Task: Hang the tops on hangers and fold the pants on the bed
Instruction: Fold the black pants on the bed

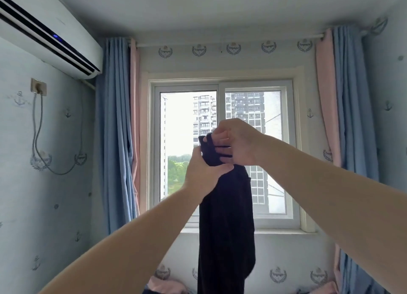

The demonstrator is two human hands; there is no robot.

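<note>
Pale blue wallpapered room, window (182, 128) straight behind the grip, blue-and-pink curtains (114, 128) drawn back either side of it, AC unit (50, 35) up and to the left, wall socket (38, 87) with a cable hanging below that. Person has both arms raised, holding a dark garment (226, 227) up at window height. Left hand (204, 172) sits just under the right, fingers and thumb closed round a bunched neck of fabric. Right hand (236, 142) is directly above and very close to it, fingers curled into thin strap-like bands at the garment's top end; at least two bands cross the fingers. Both grips are closed on cloth. Rest of the garment hangs straight down below the left hand as one long narrow drop, running out the bottom edge of view. Can't tell top or pants from how it's bunched. Pink fabric (163, 285) lies well below the grip, left of the hanging cloth.
</note>
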